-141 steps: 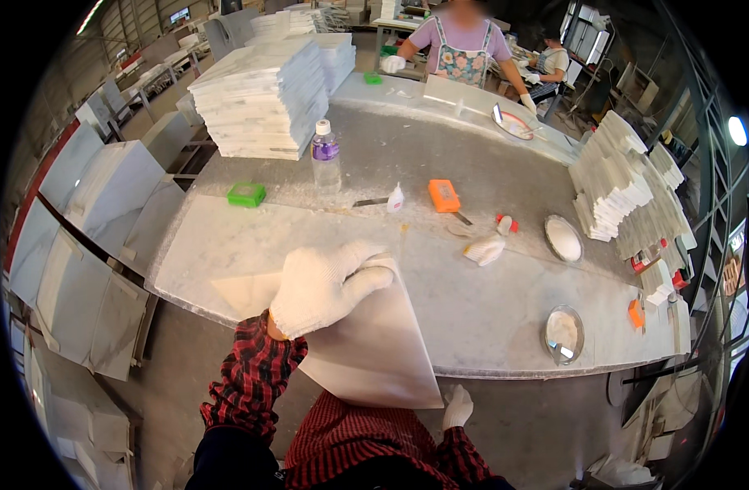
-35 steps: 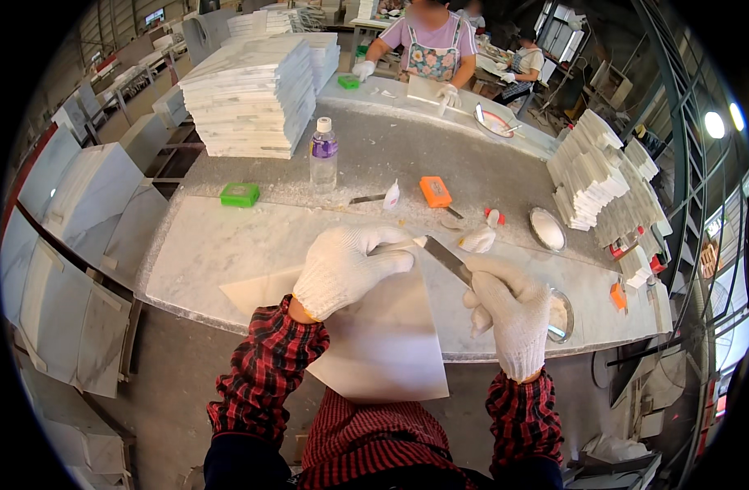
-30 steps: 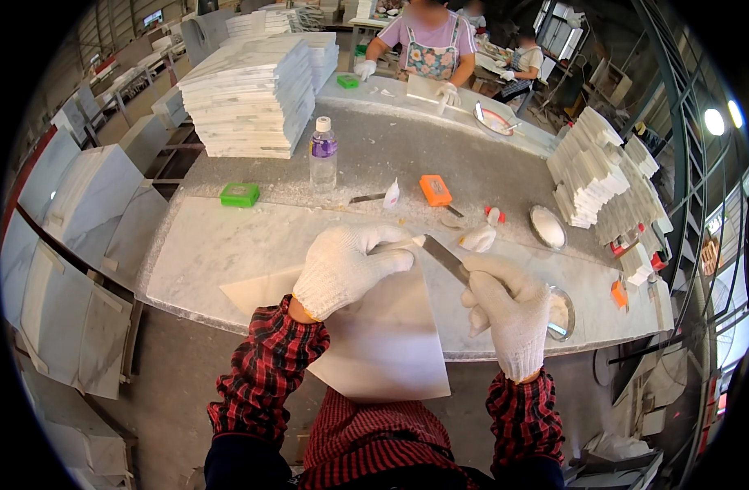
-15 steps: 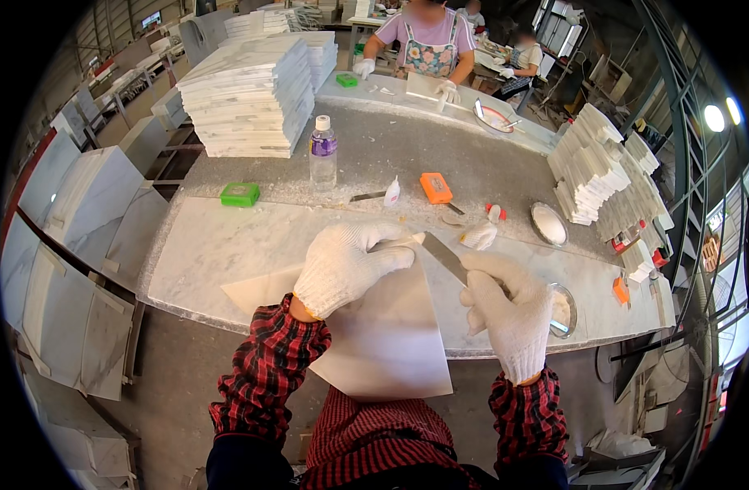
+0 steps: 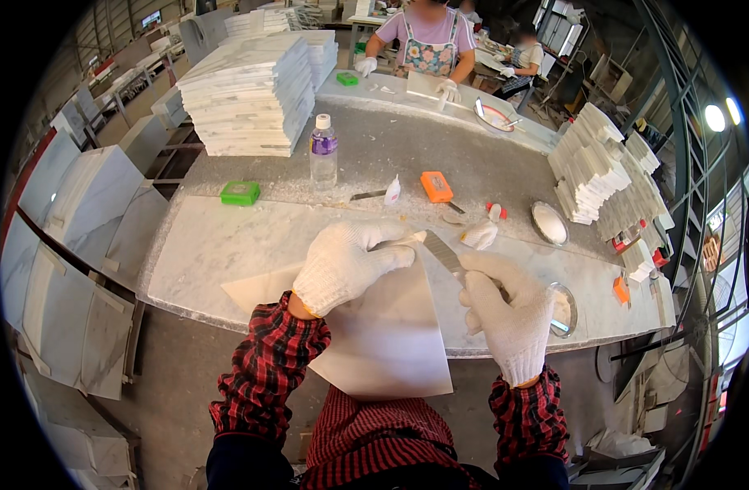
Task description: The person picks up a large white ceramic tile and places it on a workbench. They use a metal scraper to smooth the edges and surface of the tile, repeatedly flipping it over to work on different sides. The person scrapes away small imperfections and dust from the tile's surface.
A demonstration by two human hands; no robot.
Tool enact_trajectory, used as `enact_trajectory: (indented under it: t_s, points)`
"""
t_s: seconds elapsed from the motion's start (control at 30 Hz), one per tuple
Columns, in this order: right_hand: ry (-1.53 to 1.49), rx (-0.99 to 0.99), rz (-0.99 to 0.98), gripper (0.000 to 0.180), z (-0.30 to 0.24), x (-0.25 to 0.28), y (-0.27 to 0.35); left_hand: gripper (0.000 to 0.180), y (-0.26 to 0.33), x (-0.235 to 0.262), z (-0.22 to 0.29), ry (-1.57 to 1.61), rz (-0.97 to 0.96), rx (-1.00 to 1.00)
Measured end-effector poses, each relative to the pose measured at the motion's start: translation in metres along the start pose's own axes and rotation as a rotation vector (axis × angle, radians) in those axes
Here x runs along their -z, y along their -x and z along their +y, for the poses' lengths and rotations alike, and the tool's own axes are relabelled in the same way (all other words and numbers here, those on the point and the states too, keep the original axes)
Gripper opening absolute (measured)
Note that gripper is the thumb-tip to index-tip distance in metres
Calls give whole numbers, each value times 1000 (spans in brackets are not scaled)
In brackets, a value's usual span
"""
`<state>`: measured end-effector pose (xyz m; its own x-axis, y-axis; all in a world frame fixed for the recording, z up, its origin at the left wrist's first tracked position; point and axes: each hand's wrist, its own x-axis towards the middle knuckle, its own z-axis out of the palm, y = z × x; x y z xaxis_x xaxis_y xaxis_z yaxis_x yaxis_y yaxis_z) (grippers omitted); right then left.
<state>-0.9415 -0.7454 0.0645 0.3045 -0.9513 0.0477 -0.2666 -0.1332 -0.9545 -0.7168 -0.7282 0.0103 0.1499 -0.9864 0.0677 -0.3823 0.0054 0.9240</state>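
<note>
the left hand (image 5: pixel 346 265) lies on the top edge of a white tile (image 5: pixel 387 327), its fingers curled over that edge and gripping it. the tile leans from the near edge of the table (image 5: pixel 227 245) down toward the lap, its lower corner hanging past the table. the right hand (image 5: pixel 509 314) is closed around the handle of a scraper (image 5: pixel 442 251), whose flat metal blade reaches up to 11 o'clock and meets the tile's upper right edge, just beside the left fingertips.

by my reading the work is mid-way: the blade is on the edge, so that edge is being scraped or filled, and the tile is not yet laid aside. whether the other edges are done cannot be told.

the tile is thin, flat, smooth and matt, with straight edges and sharp corners. the table is pale veined stone, dusty. both gloves are white knit, the sleeves red plaid. at 12 o'clock from the hands stand a clear bottle (image 5: pixel 323 151) with a white cap, an orange box (image 5: pixel 436 186) and a green box (image 5: pixel 240 193); at 2 o'clock a round metal dish (image 5: pixel 548 223) holds pale paste. stacks of tiles (image 5: pixel 248 98) rise at 11 o'clock.
</note>
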Motion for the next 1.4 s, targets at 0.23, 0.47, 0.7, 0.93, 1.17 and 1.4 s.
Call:
enact_trajectory:
  t_s: [0.23,0.47,0.7,0.93,1.17,1.4]
  points:
    - [70,99,16,26,10,2,-2,34,-2,-1,2,43,-27,15]
    - [97,141,20,26,12,1,-2,35,-3,-1,-3,2,-16,-15]
    - [74,81,61,27,17,6,-1,34,-4,-3,-3,33,-18,-32]
    - [-110,-61,197,24,37,31,3,33,-1,-3,-10,-2,11,-98]
    - [-269,-94,559,27,158,104,-8,35,-2,-2,-10,47,-22,-118]
    - [-125,-236,812,28,267,201,-3,35,-1,2,5,-9,-82,-55]
